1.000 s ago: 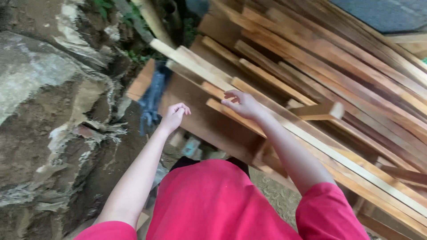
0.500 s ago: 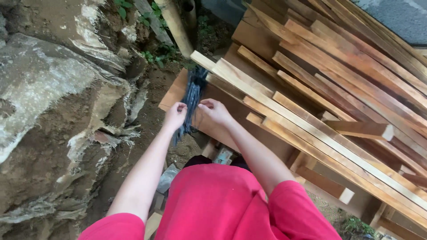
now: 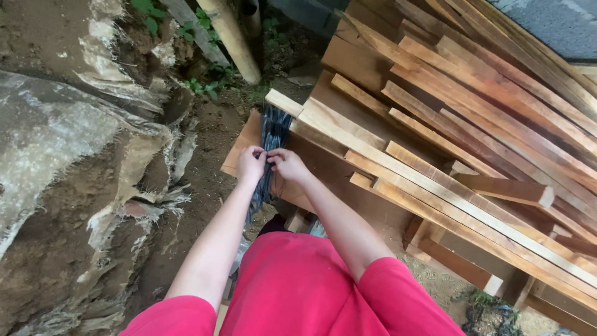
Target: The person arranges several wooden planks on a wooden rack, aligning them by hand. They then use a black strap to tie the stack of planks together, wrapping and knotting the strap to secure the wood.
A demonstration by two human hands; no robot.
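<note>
My left hand (image 3: 250, 163) and my right hand (image 3: 287, 164) meet at a dark, striped cloth-like bundle (image 3: 271, 134) that hangs over the near end of a long pale plank (image 3: 398, 168). Both hands pinch the bundle about halfway down, fingers closed on it. The bundle droops below my hands toward the ground. Red sleeves cover my upper arms. A flat brown board (image 3: 242, 149) lies under the bundle and the hands.
A big stack of long wooden planks (image 3: 497, 124) fills the right side, slanting up to the right. A rough grey rock face (image 3: 68, 180) and bare soil lie on the left. A pale pole (image 3: 235, 40) leans at the top. Short wood blocks (image 3: 460, 267) sit under the stack.
My right hand left the planks and came left to the dark bundle. Both hands have closed on it. The view has swung left and down.
</note>
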